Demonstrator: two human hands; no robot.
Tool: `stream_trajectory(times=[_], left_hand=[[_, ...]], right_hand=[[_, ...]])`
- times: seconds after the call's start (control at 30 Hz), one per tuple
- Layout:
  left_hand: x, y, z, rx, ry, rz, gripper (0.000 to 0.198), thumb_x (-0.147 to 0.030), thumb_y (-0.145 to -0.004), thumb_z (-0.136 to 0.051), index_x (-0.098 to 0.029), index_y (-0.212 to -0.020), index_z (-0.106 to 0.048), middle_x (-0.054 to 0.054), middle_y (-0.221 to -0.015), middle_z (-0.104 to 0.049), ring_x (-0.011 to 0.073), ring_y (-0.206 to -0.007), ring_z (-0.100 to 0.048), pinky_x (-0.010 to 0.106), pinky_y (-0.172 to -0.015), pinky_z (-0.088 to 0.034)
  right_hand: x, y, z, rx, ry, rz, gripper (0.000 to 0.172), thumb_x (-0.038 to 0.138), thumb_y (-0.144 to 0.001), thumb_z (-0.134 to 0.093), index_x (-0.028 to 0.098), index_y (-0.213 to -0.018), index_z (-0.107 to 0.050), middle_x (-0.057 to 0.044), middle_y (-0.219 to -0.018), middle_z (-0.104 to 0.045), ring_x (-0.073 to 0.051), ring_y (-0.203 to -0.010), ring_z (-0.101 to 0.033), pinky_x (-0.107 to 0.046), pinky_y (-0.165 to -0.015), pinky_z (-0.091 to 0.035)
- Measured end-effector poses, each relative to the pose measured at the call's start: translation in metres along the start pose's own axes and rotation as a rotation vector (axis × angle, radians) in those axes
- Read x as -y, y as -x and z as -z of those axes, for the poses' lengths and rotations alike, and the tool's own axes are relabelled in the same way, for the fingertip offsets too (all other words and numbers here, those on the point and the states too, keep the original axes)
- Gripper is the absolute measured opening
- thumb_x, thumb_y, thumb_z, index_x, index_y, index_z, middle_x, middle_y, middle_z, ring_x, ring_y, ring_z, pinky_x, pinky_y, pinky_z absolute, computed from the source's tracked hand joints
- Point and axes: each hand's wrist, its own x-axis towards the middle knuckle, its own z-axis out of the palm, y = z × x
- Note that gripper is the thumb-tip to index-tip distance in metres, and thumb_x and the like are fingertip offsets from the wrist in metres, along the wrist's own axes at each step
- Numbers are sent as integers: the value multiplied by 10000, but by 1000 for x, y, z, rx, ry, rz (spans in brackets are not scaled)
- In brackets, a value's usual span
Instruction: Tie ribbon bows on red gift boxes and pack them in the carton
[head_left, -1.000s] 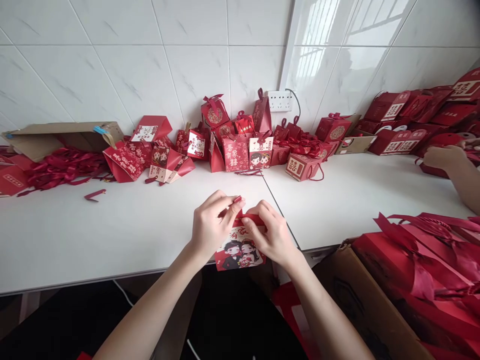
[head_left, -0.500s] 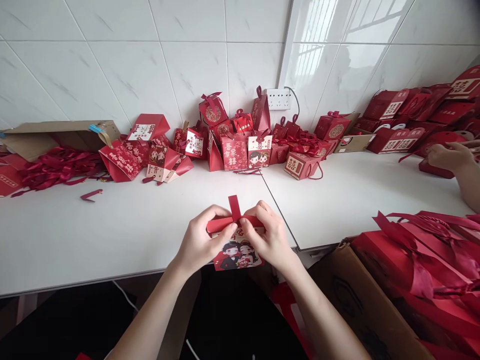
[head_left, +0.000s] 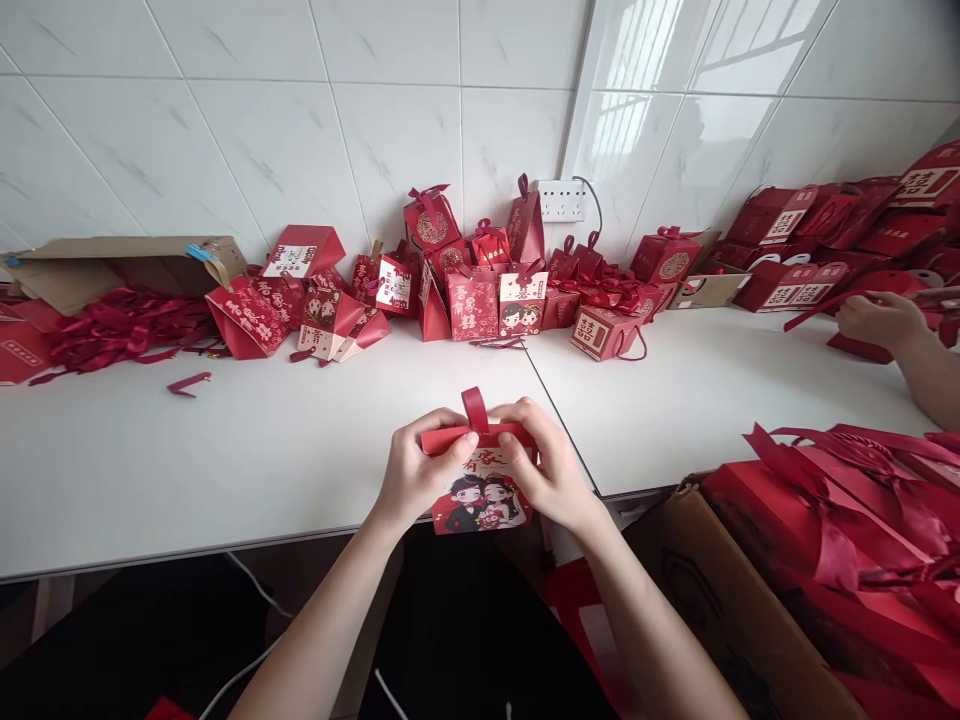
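Observation:
A red gift box (head_left: 482, 505) printed with a cartoon couple is held upright at the table's front edge. My left hand (head_left: 424, 462) grips its top left side, thumb on the front face. On the top right side, my right hand (head_left: 546, 458) pinches the box the same way. Between the two hands a dark red ribbon loop (head_left: 475, 408) stands up from the top edge. The fingers behind the box are mostly hidden.
Red boxes (head_left: 472, 303) line the white table (head_left: 225, 450) by the wall, with a ribbon pile (head_left: 135, 325) at left. A carton (head_left: 720, 590) of red boxes stands front right. Another person's hand (head_left: 881, 318) holds a ribbon at far right.
The ribbon, a flat upright strip before, now forms a rounded loop. Both flaps at the box top have come closer together. The other person's hand has moved a little left and down.

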Motion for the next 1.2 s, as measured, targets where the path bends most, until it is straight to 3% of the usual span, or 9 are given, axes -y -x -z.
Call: stream_trajectory(times=[0.07,0.13,0.23,0.33,0.47,0.7,0.97,1.1,1.2], left_hand=[[1,1,0,0,20,30,202,-352,-777,-597,-163,-708,-597,-27,-606,-571,102,-565,-517,198,-534,-413],[6,5,1,1,56,57,216,-379,-795,-583,-165,-766,-590,-10,-678,-595,119,-623,-562,211,-578,-448],[22,18,2,44,128,81,407,-400,-776,-616,-187,-1110,-523,67,-1028,-624,202,-927,-617,289,-760,-509],[37,34,-1,80,179,106,731,-377,-706,-698,-234,-1321,-332,119,-1263,-529,268,-1142,-549,366,-881,-504],[29,45,-13,155,193,59,545,-327,-745,-660,-219,-1221,-416,105,-1148,-595,257,-1041,-605,384,-852,-523],[0,43,-19,46,-74,-270,624,-242,-623,-741,-230,-1177,-455,93,-1156,-579,275,-1077,-566,390,-898,-489],[-11,34,-19,2,423,119,522,-492,-813,-586,-230,-1229,-409,94,-1076,-624,197,-885,-652,288,-707,-554],[-10,28,-18,52,637,273,375,-494,-797,-601,-198,-1014,-524,71,-1009,-651,176,-812,-653,257,-623,-546],[-5,25,-22,76,789,411,388,-512,-786,-604,-182,-986,-564,57,-914,-661,142,-714,-632,236,-582,-521]], right_hand=[[-5,10,0,7,-29,-41,477,212,-889,-475,202,-1332,-298,-42,-915,-571,-172,-801,-555,-324,-752,-472],[-10,20,1,16,-49,-121,586,266,-874,-527,201,-1376,-232,-82,-1048,-581,-198,-918,-577,-359,-835,-475],[-16,31,2,-9,-154,-296,341,333,-857,-572,209,-1163,-488,-81,-1086,-599,-212,-963,-590,-357,-839,-488],[-21,37,1,-266,-427,-462,268,371,-806,-643,230,-1017,-555,-33,-960,-643,-175,-844,-616,-307,-747,-515],[-22,39,-4,-498,-771,-557,360,417,-715,-713,255,-1001,-565,-31,-958,-663,-188,-802,-636,-335,-703,-539],[-21,45,-5,-416,-935,-642,332,432,-642,-756,253,-896,-640,-29,-964,-696,-226,-864,-653,-363,-774,-549],[4,47,-6,-468,-998,-917,458,562,-810,-558,188,-1066,-621,-63,-956,-719,-200,-794,-695,-297,-686,-587],[22,52,2,-517,-999,-876,449,586,-779,-582,204,-1006,-648,-21,-736,-715,-139,-489,-644,-201,-372,-529],[32,54,11,-510,-948,-835,483,619,-723,-626,162,-872,-674,-23,-544,-660,-139,-402,-611,-186,-344,-520]])
